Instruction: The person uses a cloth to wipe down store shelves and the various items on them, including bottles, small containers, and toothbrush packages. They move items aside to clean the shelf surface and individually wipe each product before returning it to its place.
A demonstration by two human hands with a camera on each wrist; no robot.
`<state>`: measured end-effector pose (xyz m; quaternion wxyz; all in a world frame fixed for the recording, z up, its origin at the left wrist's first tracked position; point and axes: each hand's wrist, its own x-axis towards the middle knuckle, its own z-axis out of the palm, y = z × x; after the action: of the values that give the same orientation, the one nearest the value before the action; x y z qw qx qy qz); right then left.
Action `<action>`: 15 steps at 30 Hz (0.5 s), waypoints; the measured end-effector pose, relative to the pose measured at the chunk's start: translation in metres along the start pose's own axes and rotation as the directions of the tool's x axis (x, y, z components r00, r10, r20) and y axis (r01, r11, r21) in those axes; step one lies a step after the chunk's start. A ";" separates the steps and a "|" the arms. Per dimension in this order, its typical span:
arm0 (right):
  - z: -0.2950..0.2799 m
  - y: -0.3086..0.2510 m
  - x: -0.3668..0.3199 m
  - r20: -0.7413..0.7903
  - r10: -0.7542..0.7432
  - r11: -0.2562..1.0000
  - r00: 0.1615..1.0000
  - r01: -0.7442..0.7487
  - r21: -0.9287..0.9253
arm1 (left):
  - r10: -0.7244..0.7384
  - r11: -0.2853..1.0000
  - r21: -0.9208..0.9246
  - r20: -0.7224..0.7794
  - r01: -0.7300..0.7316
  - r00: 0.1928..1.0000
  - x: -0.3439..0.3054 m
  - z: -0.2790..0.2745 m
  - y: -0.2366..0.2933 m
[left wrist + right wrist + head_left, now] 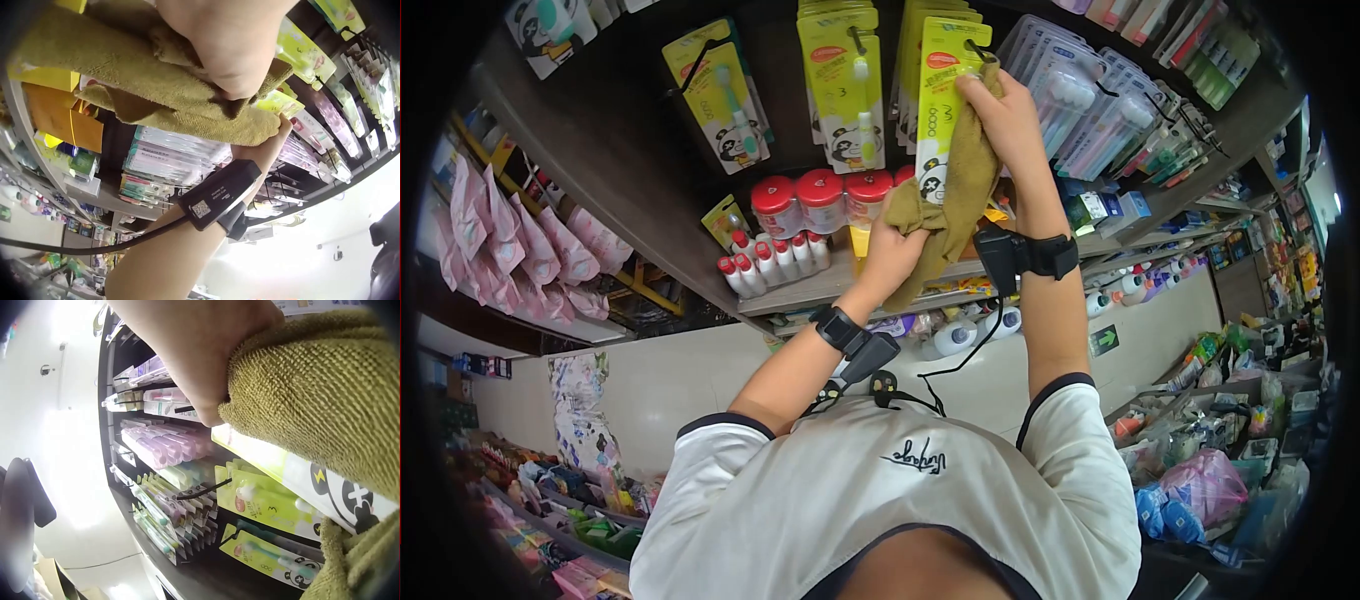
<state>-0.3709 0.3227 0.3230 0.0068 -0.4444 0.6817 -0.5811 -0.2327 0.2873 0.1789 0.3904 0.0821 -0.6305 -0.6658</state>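
Observation:
An olive-brown cloth (pixel 965 165) hangs between both hands in front of the shelf. Its lower end is bunched in my left hand (pixel 890 255), close to the bottom of a yellow toothbrush pack (pixel 940 110) with a panda print. Higher up, my right hand (pixel 1012 115) grips the cloth's upper end, with the thumb at that pack's top edge beside its hook. In the left wrist view, folds of cloth (pixel 125 62) fall below my left hand (pixel 228 44). The right wrist view has the cloth (pixel 319 381) lying over part of the pack, under my right hand (pixel 200 350).
More yellow packs (pixel 845 100) hang on hooks to the left, and clear toothbrush packs (pixel 1090 100) to the right. Red-lidded jars (pixel 820 190) and white bottles (pixel 770 262) stand on the shelf below. Pink bags (pixel 510 225) hang at far left.

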 end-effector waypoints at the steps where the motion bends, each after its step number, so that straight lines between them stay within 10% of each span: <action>1: 0.001 0.002 0.001 -0.004 0.001 1.000 1.000 -0.001 0.001 | -0.006 1.000 -0.020 -0.002 0.006 1.000 -0.002 -0.002 0.000; 6: 0.007 0.001 -0.003 -0.010 0.048 0.983 0.999 -0.045 0.176 | -0.120 0.991 -0.050 0.061 0.123 0.991 -0.023 -0.031 -0.002; 8: 0.010 0.002 -0.007 -0.013 0.033 0.979 0.999 -0.029 0.200 | 0.044 0.989 0.144 -0.085 -0.031 0.995 -0.041 -0.051 -0.016; 10: 0.011 0.008 -0.013 -0.021 0.028 0.975 0.999 -0.023 0.220 | -0.098 0.994 0.026 -0.212 0.106 0.972 -0.054 -0.080 -0.007; 15: 0.014 0.044 -0.051 -0.072 0.027 1.000 0.997 -0.026 0.015 | 0.446 0.870 0.433 -0.489 -0.235 0.750 -0.028 -0.132 0.076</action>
<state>-0.3591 0.3401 0.2576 -0.0071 -0.4138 0.6834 -0.6014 -0.1023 0.2098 0.2119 0.6575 0.2277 -0.5936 -0.4044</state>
